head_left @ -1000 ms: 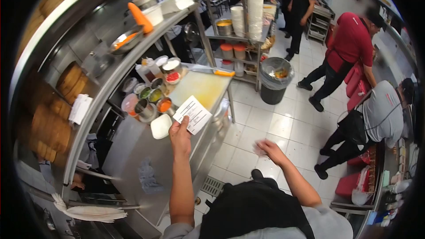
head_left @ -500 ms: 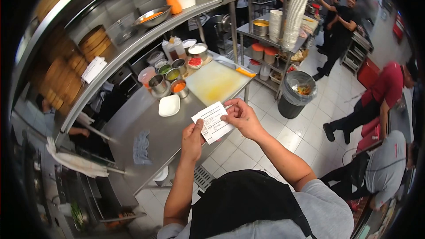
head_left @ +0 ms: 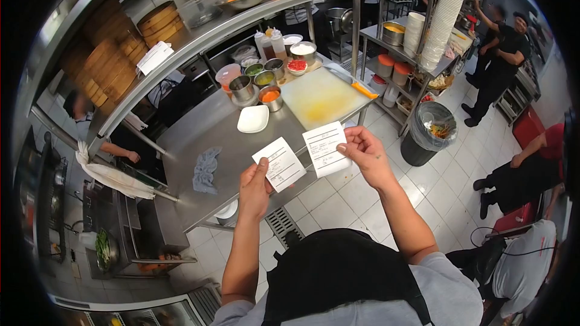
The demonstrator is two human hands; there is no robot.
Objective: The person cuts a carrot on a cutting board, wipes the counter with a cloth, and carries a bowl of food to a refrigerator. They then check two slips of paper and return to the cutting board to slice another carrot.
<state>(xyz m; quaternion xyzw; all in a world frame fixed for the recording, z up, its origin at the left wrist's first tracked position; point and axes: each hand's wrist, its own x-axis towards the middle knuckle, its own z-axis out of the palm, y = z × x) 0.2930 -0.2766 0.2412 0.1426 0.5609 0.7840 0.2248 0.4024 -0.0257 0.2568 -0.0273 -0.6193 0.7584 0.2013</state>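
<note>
My left hand (head_left: 255,188) pinches a printed paper order ticket (head_left: 279,166) between thumb and fingers, its face tilted toward me. In my right hand (head_left: 367,156) is a second order ticket (head_left: 324,147), gripped at its right edge; other slips behind it cannot be made out. The two papers are held apart, above the front edge of the steel table (head_left: 175,152). Beyond them lie a white cutting board (head_left: 311,90) with yellow stains and a knife with a yellow handle (head_left: 365,90). A white square dish (head_left: 253,119) sits left of the board.
Metal containers of chopped ingredients (head_left: 270,96) and squeeze bottles (head_left: 277,43) stand behind the dish. A crumpled blue cloth (head_left: 206,170) lies on the table. Steel shelving (head_left: 400,54) and a lined bin (head_left: 430,136) are to the right. Several people stand nearby, one in black (head_left: 506,54).
The tickets were together between both hands; now they are separated, one in each hand. My right hand has moved right. The view has shifted, so the table appears lower and further right.
</note>
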